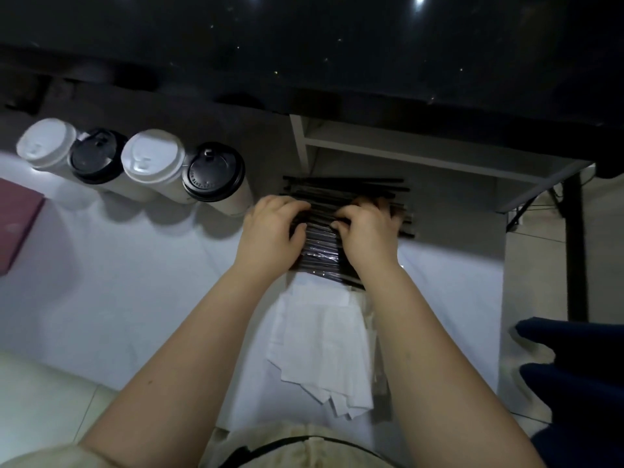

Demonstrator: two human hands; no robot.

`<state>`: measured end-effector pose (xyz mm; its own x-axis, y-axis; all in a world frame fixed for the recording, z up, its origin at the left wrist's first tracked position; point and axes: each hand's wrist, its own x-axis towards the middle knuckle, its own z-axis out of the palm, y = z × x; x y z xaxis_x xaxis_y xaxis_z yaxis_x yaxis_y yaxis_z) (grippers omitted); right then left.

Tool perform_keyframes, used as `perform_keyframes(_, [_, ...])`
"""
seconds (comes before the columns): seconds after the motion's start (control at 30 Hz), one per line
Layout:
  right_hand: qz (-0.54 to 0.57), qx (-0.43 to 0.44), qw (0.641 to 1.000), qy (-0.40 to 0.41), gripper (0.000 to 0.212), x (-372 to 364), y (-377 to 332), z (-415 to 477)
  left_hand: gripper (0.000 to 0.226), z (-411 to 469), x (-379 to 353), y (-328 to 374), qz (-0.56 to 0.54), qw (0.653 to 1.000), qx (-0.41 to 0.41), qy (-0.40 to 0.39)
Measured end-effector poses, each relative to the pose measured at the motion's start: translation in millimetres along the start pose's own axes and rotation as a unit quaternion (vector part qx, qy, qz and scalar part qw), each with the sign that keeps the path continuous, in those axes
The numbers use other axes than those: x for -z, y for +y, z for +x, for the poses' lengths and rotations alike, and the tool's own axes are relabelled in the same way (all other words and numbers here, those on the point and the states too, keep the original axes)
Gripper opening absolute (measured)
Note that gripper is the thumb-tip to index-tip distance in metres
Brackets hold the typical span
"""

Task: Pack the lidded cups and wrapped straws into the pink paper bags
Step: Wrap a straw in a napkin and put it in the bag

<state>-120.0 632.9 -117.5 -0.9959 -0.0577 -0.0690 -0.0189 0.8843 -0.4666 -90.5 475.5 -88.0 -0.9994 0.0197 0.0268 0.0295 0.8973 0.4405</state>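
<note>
White sheet [135, 282] — straws [344, 190] under left grip [270, 228]

Left forearm [189, 332]: bare, reaching forward from the lower left and angling inward toward the middle.
Right forearm [429, 332]: bare, reaching forward from the lower right, also slanting inward.
Left hand [270, 228]: palm down, wrist straight, fingers [287, 202] curled over the wrapped straws [320, 251], thumb tucked in against them.
Right hand [368, 231]: palm down just beside the left, fingers [347, 219] bent, tips pinching at the same straws.
Spacing: hands close together, knuckles level, not touching each other.
</note>
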Motion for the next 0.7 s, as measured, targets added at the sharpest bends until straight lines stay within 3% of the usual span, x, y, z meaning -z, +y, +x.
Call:
perform_keyframes(0.17, [0.004,0.011,1.000,0.004,0.015,3.8,1.4,1.9,0.033,0.0,4.0,6.3,-0.004,1.000,-0.005,0.013])
perform_keyframes(0.4, [0.077,0.020,0.996,0.032,0.018,37.0,2.2,-1.4,0.030,-10.0,32.7,18.6,-0.029,0.991,-0.054,0.115])
perform_keyframes(0.6, [0.125,0.032,0.991,-0.043,0.007,56.8,-16.8,-13.7,0.031,-33.8,64.1,17.1,-0.015,0.990,-0.033,0.137])
perform_keyframes(0.7, [0.120,0.050,0.989,-0.064,0.013,52.9,-33.9,-21.3,0.032,-54.5,76.7,2.4,-0.012,0.989,-0.011,0.149])
